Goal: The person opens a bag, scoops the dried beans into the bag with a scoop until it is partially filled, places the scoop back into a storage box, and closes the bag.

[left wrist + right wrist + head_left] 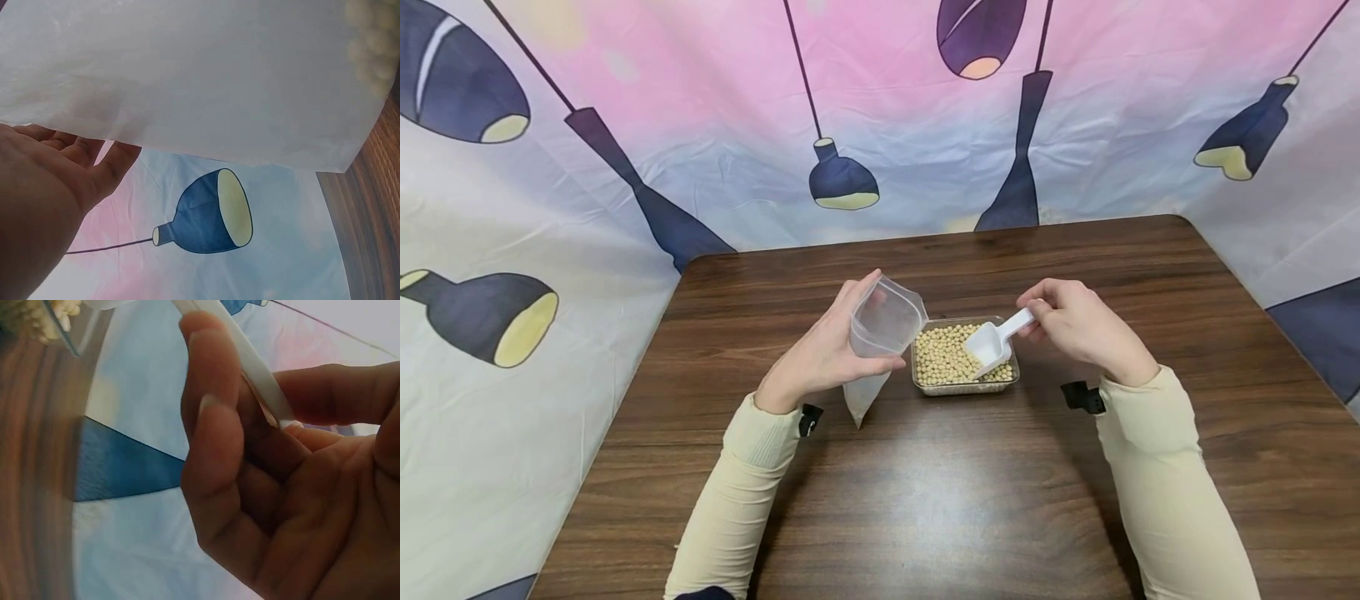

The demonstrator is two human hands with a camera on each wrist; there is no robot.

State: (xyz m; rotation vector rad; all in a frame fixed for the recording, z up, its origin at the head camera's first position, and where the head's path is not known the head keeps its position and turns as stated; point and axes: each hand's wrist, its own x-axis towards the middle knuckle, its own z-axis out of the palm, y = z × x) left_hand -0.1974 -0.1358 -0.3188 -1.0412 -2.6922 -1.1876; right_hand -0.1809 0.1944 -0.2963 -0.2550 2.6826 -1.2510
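My left hand (820, 350) holds a translucent plastic bag (887, 321) near its top, thumb on the near side and fingers on the far side. The bag's mouth gapes toward the right. In the left wrist view, pale beans (375, 44) show through the bag's lower end. Between thumb and fingers, my right hand (1082, 325) grips the handle of a white scoop (992, 346). The scoop's bowl is tilted over the right part of a clear rectangular container (958, 388) of yellowish soybeans (942, 354), its front edge at the beans. How many beans it carries cannot be told.
A dark wood-grain table (940, 508) lies beneath the container, its far edge near a fabric backdrop (745, 167) printed with hanging lamps. Dark straps (1084, 397) sit at both wrists, by the cream sleeves (1165, 467).
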